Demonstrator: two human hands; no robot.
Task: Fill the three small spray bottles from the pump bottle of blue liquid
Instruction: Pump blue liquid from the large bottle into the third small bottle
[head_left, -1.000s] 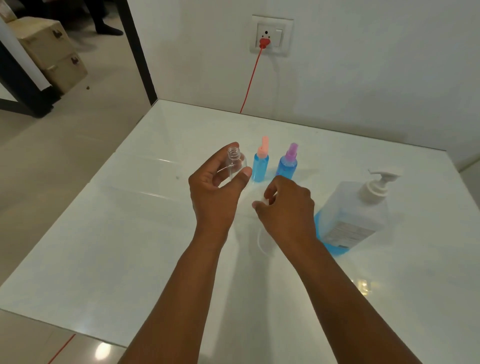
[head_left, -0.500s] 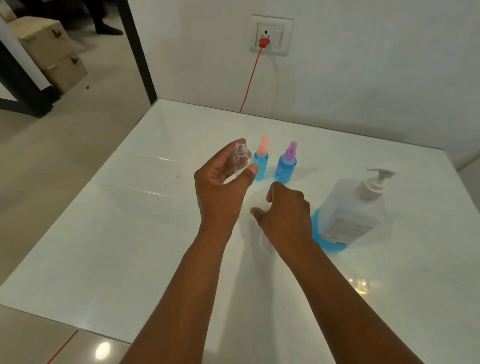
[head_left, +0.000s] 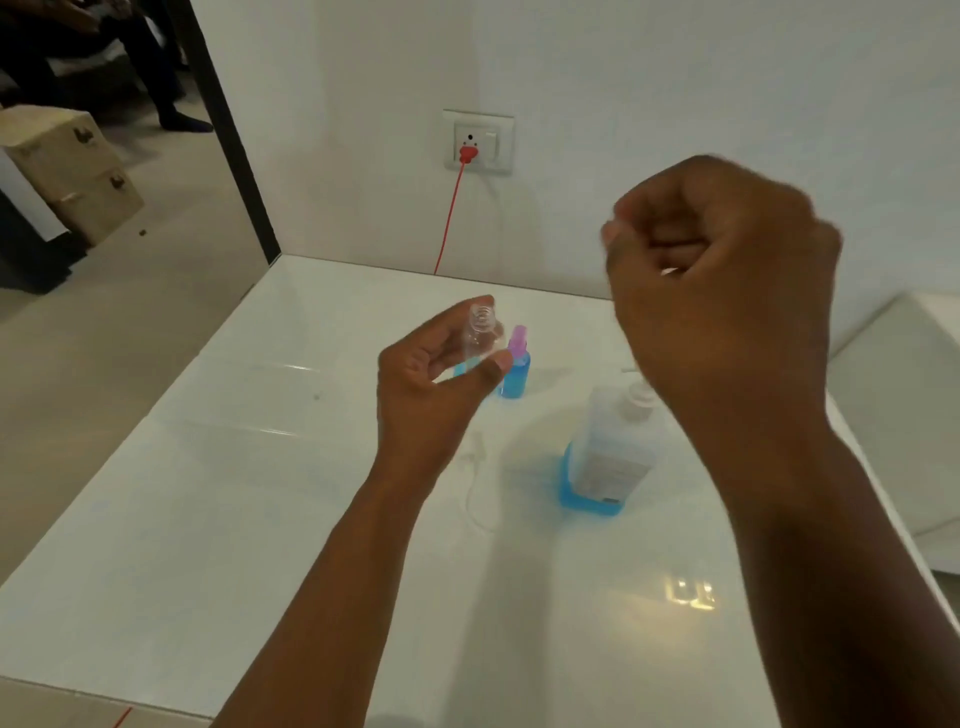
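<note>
My left hand (head_left: 431, 384) grips a small empty clear spray bottle (head_left: 480, 338) with its neck uncapped, held upright above the white table (head_left: 208, 493). Just behind it stands a blue-filled bottle with a purple cap (head_left: 517, 369). Of a second blue-filled bottle (head_left: 460, 370) only a sliver shows past my left fingers. A white spray cap with its dip tube (head_left: 477, 457) lies on the table below my left hand. The pump bottle (head_left: 613, 447), with blue liquid low in it, stands to the right. My right hand (head_left: 722, 270) is raised high over it, blurred, fingers curled, nothing visible in it.
A wall socket (head_left: 478, 141) with a red plug and cord hangs behind the table's far edge. Cardboard boxes (head_left: 67, 166) and a dark post stand on the floor at the left. A person's legs show at the top left.
My right hand has left the table and risen up and to the right; the white spray cap and tube now lie on the table. The left hand keeps holding the empty bottle.
</note>
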